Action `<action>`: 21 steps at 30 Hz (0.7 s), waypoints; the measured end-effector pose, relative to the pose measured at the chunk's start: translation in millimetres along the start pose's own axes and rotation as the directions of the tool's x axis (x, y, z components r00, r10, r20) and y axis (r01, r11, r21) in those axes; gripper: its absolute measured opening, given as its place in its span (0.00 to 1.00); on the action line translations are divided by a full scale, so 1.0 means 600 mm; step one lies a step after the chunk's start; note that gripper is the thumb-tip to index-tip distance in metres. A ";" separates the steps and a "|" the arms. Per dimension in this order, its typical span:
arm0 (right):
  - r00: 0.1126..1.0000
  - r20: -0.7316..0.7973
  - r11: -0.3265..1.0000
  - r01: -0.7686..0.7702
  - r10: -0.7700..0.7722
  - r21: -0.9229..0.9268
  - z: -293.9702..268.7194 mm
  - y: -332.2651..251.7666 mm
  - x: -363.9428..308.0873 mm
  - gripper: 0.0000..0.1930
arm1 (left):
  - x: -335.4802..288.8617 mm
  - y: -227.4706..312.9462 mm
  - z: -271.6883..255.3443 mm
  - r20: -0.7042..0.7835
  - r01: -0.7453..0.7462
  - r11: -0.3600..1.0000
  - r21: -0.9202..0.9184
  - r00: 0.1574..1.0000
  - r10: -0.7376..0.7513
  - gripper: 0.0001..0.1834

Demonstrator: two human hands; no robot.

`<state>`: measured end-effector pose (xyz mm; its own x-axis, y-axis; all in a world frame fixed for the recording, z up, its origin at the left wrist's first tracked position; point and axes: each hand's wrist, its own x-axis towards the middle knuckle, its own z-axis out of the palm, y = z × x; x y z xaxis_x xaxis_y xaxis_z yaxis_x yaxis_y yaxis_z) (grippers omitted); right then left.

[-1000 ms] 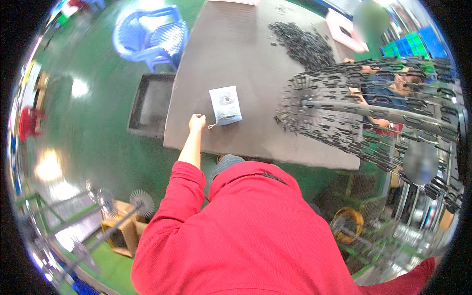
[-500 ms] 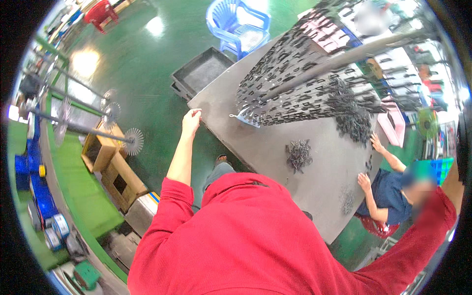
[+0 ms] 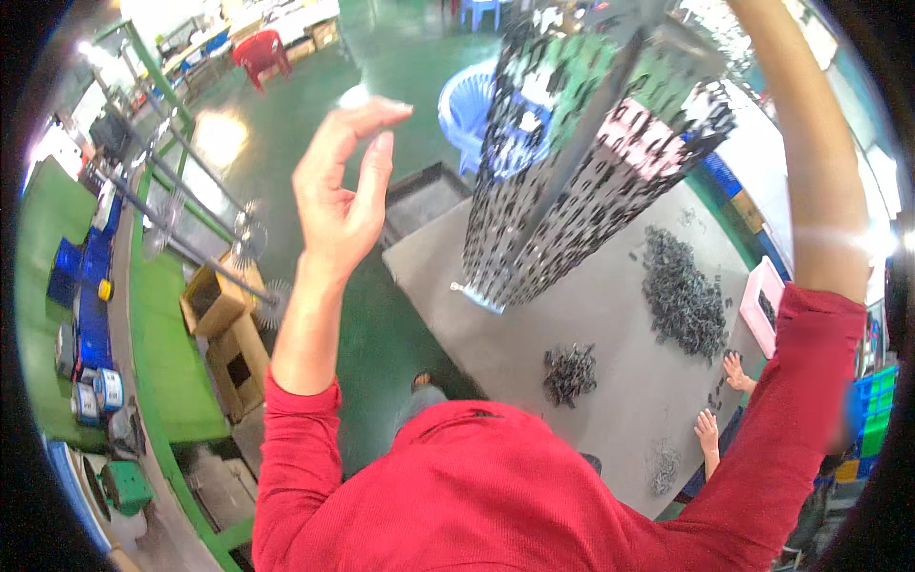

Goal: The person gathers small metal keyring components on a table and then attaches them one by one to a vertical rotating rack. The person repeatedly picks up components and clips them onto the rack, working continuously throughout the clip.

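Note:
My left hand (image 3: 343,186) is raised left of the table, its fingers bent and the thumb apart, with nothing between them. My right forearm (image 3: 824,153) reaches up along the right side and leaves the view at the top, so the right hand cannot be seen. Between the two arms stands a tall rack (image 3: 500,224) hung with rows of small black parts. A thick grey rod (image 3: 581,143) runs up its middle. At its low end are a bluish plate (image 3: 481,298) and a small metal ring.
The grey table (image 3: 438,286) bears a large heap of black parts (image 3: 681,296) and a smaller heap (image 3: 570,374). A co-worker's hands (image 3: 706,431) lie at its right edge near a pink tray (image 3: 760,305). Beyond are a black tray (image 3: 424,195) and a blue chair (image 3: 467,110).
My left hand has risen from the table's corner, its thumb and fingers now apart. My right arm has swung upward. The rack appears shifted and more upright in view.

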<state>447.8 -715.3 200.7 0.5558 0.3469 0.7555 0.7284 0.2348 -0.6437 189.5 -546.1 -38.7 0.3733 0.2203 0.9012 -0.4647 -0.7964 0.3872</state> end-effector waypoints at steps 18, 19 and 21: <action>0.828 0.518 0.908 -0.363 0.214 0.207 0.044 -0.006 0.032 0.10 | 0.302 0.091 0.138 0.806 -0.524 0.776 -0.352 0.252 0.535 0.34; 0.824 0.524 0.902 -0.374 0.216 0.216 0.066 0.004 0.037 0.11 | 0.299 0.080 0.125 0.824 -0.513 0.798 -0.315 0.270 0.498 0.34; 0.844 0.459 0.910 -0.384 0.277 0.158 0.044 -0.009 0.033 0.13 | 0.300 0.090 0.142 0.802 -0.503 0.790 -0.349 0.275 0.530 0.32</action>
<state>444.2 -685.8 216.1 0.4867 0.7748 0.4035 0.3862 0.2235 -0.8949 300.0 -597.4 127.8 0.5009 -0.8132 0.2965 -0.8356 -0.5436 -0.0794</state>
